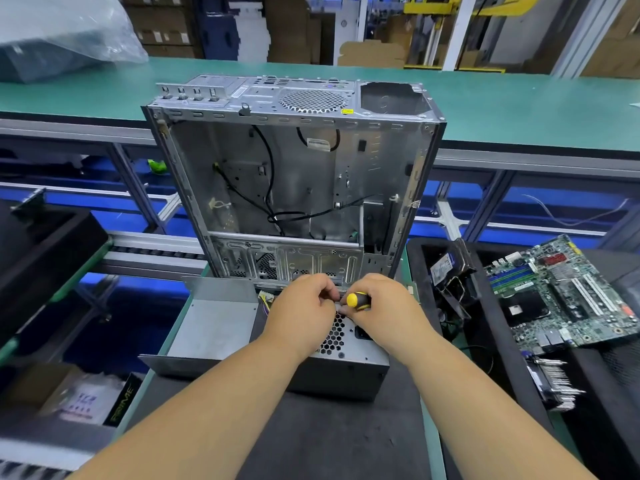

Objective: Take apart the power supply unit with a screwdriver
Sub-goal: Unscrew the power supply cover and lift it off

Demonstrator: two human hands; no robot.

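An emptied computer case (294, 174) stands upright at the counter's (346, 445) far edge. The power supply unit (341, 362) lies before it, the right hand (384, 303) holding a yellow-capped screwdriver (356, 301), left hand (304, 306) pinching at its tip.

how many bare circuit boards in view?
1. The green motherboard lies in the black tray at right, beside the computer case. Any boards inside the power supply unit are hidden.
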